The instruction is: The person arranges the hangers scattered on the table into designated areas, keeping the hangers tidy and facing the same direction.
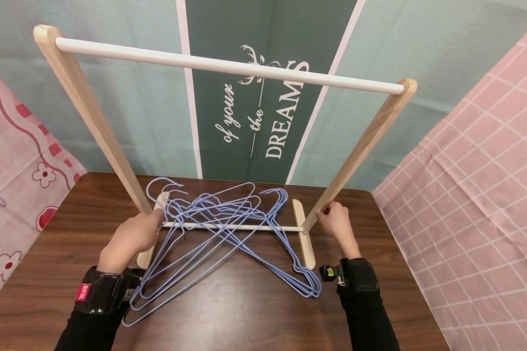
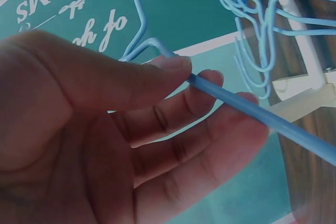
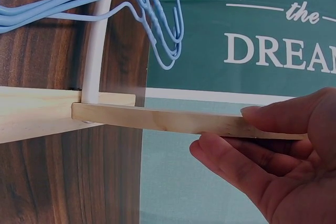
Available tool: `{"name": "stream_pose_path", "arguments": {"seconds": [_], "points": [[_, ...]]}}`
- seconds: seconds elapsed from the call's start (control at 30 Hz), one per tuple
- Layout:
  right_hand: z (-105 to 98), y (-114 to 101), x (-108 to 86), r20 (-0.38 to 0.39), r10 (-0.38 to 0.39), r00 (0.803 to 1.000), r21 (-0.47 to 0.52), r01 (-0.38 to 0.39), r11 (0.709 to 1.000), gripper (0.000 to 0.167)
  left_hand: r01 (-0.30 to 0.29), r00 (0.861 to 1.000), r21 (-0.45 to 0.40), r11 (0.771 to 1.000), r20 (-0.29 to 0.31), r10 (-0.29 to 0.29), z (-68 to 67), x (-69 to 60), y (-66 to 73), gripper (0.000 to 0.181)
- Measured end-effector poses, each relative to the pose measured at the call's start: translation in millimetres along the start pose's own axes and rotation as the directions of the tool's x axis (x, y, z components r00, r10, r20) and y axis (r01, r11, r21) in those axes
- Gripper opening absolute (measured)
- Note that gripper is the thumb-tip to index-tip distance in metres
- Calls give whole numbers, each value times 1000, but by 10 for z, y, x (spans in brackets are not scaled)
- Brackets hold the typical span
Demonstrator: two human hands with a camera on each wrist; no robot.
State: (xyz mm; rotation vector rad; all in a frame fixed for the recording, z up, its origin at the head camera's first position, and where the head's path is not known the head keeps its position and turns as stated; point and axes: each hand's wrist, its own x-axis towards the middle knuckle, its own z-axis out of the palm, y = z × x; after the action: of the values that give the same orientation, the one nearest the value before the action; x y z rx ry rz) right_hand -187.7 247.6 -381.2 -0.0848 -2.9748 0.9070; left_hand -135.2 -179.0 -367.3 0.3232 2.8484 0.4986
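Observation:
Several blue wire hangers (image 1: pixel 246 214) lie in a tangled heap across the lower bar of a wooden rack. In the head view my left hand (image 1: pixel 131 241) is at the foot of the left post (image 1: pixel 94 114). The left wrist view shows that hand (image 2: pixel 100 119) pinching a blue hanger (image 2: pixel 241 104) between thumb and fingers. My right hand (image 1: pixel 337 225) is low on the right post (image 1: pixel 360 148). Seen from the right wrist, the hand (image 3: pixel 275 153) grips the wooden post (image 3: pixel 157 119) between thumb and fingers, above the base piece.
The rack's white top bar (image 1: pixel 228 66) spans high above the hangers, and its base feet, the right one (image 1: pixel 306 243) among them, stand on the brown table (image 1: pixel 246 312). Behind hangs a green curtain with white lettering; pink cloths (image 1: pixel 478 195) hang at both sides.

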Motion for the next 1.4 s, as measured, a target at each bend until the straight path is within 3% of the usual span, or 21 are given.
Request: {"name": "stream_pose_path", "arguments": {"seconds": [0.6, 0.83, 1.2, 1.4], "points": [[11, 54, 1, 3, -22, 1000, 12, 22, 1000, 23, -33, 999, 13, 999, -18, 33, -93, -97, 90, 10], [7, 59, 6, 22, -6, 1000, 22, 6, 1000, 23, -23, 999, 16, 1000, -41, 24, -144, -110, 120, 13], [3, 58, 8, 10, -21, 1000, 22, 21, 1000, 23, 8, 1000, -2, 1000, -23, -8, -269, -184, 178, 10], [9, 60, -1, 20, -18, 1000, 24, 18, 1000, 24, 20, 997, 23, 1000, -80, -18, -315, -239, 206, 12]]}}
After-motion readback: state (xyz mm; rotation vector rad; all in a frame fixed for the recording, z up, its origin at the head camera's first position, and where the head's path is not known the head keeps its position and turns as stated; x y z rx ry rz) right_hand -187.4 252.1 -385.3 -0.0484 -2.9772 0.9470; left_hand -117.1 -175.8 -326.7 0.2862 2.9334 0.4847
